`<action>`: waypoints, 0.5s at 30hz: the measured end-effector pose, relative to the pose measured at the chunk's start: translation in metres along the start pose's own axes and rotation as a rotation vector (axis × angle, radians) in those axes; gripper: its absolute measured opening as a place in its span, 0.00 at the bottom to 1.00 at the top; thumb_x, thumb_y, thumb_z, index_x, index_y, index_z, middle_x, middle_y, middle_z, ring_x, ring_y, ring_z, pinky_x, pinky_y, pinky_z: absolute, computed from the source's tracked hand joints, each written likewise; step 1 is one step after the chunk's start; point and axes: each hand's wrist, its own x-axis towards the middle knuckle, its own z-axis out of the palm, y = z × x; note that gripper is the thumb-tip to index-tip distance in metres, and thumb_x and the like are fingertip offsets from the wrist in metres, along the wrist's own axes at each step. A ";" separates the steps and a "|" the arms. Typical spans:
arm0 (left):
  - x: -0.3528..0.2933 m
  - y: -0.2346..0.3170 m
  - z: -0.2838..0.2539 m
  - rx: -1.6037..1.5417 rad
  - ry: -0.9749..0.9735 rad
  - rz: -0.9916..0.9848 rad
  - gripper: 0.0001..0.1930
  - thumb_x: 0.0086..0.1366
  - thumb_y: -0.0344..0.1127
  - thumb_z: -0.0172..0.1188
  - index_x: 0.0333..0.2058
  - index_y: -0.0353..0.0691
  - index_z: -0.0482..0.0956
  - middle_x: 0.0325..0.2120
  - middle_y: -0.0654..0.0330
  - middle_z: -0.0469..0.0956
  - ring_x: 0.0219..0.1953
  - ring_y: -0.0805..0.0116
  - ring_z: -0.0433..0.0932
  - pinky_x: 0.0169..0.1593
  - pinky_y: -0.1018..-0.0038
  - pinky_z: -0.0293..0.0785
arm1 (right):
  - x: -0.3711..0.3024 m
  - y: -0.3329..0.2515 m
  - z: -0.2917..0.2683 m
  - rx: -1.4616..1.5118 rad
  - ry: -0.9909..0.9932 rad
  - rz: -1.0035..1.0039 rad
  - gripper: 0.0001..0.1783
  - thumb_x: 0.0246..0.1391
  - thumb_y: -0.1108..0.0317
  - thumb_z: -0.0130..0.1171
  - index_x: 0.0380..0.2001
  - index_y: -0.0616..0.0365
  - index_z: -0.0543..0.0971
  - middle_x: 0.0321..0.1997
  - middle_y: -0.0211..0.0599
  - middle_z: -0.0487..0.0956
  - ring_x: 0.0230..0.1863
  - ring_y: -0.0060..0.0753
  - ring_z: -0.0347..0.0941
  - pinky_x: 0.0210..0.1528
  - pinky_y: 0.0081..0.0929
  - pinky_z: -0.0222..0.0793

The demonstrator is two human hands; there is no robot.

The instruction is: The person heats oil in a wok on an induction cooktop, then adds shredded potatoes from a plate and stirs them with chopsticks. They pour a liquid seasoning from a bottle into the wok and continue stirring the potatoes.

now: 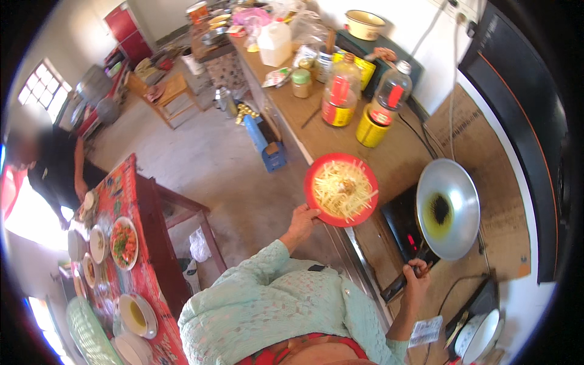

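Holding a red plate (341, 189) of pale shredded food beside the wok (448, 207) — left hand (301, 222) gripping its rim. Oil pooling inside the wok — right hand (417, 277) clutching its dark handle (401, 281).

1. The plate (311, 182) is red, heaped with pale yellow shredded strips.
2. The wok (448, 208) is silver, with a dark yellow-green pool of oil in it.
3. The sleeve (261, 286) is mint green and textured.
4. The tablecloth (125, 182) is red with a floral print.
5. Two oil bottles (340, 91) carry red and yellow labels.
6. The countertop (395, 158) is brown.
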 end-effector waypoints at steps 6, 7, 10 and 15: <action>0.005 -0.006 -0.008 0.023 0.042 0.026 0.10 0.57 0.22 0.50 0.39 0.32 0.72 0.37 0.53 0.78 0.37 0.63 0.78 0.42 0.65 0.77 | 0.005 -0.018 -0.003 -0.110 0.000 0.006 0.09 0.40 0.72 0.62 0.28 0.58 0.76 0.29 0.23 0.72 0.30 0.16 0.64 0.32 0.15 0.60; 0.003 -0.004 -0.006 0.025 0.031 0.031 0.10 0.58 0.22 0.49 0.39 0.32 0.72 0.37 0.52 0.78 0.39 0.62 0.78 0.45 0.63 0.77 | 0.008 -0.015 -0.005 -0.061 -0.017 -0.010 0.09 0.40 0.71 0.63 0.28 0.57 0.76 0.29 0.23 0.72 0.29 0.15 0.64 0.32 0.15 0.60; 0.009 -0.008 -0.016 0.020 -0.010 0.029 0.10 0.57 0.21 0.49 0.39 0.32 0.72 0.37 0.52 0.77 0.38 0.62 0.79 0.43 0.64 0.77 | 0.009 -0.017 -0.008 -0.061 -0.008 0.067 0.09 0.40 0.71 0.63 0.28 0.58 0.76 0.26 0.22 0.71 0.26 0.13 0.63 0.30 0.14 0.60; 0.008 -0.007 -0.013 0.052 -0.006 0.000 0.11 0.58 0.23 0.50 0.41 0.32 0.70 0.38 0.52 0.77 0.37 0.61 0.79 0.41 0.65 0.78 | 0.005 -0.028 -0.006 0.012 -0.006 0.091 0.08 0.41 0.73 0.63 0.28 0.58 0.76 0.25 0.22 0.71 0.25 0.13 0.63 0.29 0.13 0.59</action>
